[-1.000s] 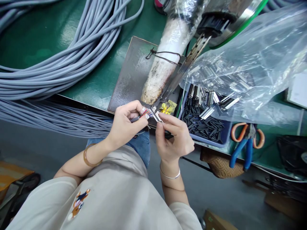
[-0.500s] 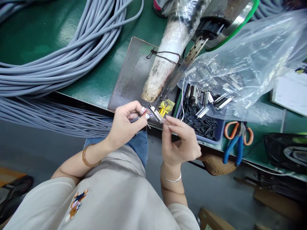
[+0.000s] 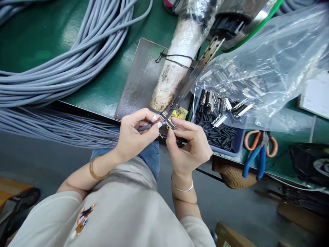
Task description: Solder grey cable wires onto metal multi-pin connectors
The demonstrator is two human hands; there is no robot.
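Note:
My left hand [image 3: 135, 135] is closed in a pinch on the end of a grey cable [image 3: 144, 128] whose thin coloured wires fan out at the tip. My right hand [image 3: 189, 145] is closed on a small metal connector [image 3: 170, 123], held against those wire ends. Both hands meet just in front of the green bench's front edge, below a dark metal plate [image 3: 140, 82]. A bracelet sits on each wrist.
Coils of grey cable [image 3: 64, 68] fill the left of the green bench [image 3: 36, 37]. A white wrapped pole [image 3: 177, 65] leans over the plate. A blue tray [image 3: 218, 132] holds black sleeves and connectors under a clear plastic bag [image 3: 269, 68]. Pliers [image 3: 258, 152] lie at the right.
My right hand had opened and drawn slightly away from the connector half a second ago; now it has closed on it again next to the wire ends. My left hand has kept its grip.

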